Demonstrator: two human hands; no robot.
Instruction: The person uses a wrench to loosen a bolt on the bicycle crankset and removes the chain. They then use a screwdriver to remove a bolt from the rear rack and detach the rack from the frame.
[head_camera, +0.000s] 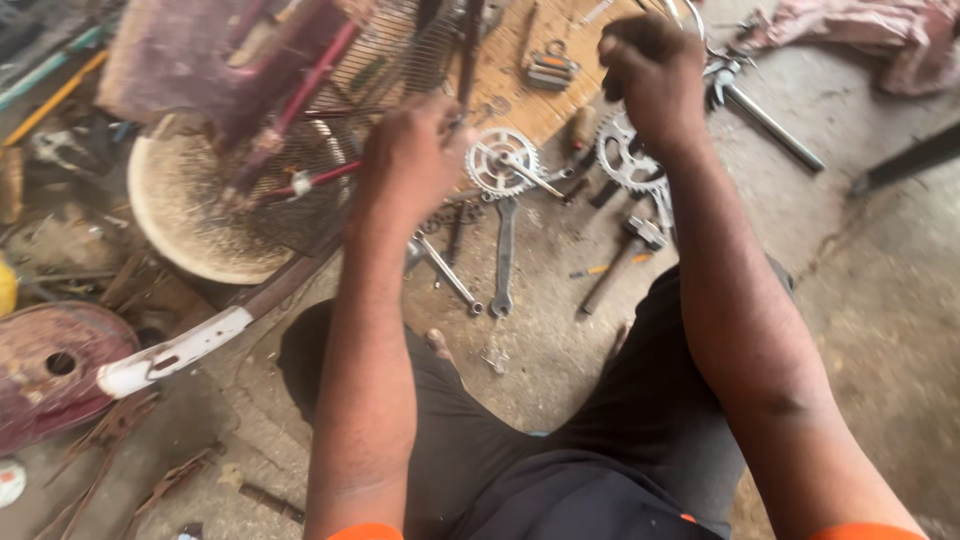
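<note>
The person sits on the grey concrete floor (880, 300) with both arms stretched forward over dark trousers. The left hand (412, 152) is curled shut around a thin dark metal rod (468, 50) that rises beside the spoked bicycle wheel (390, 60). The right hand (652, 72) is raised higher, its fingers bunched together in a loose fist; what it pinches cannot be told, since the motion blurs it. Between and just beyond the hands lie a silver toothed chainring with crank (505, 162) and a second toothed sprocket (628, 155). Nearer the knees lie a long grey combination spanner (503, 255) and a wooden-handled hammer (622, 262). A maroon bicycle frame tube (310, 85) slants at the left.
</note>
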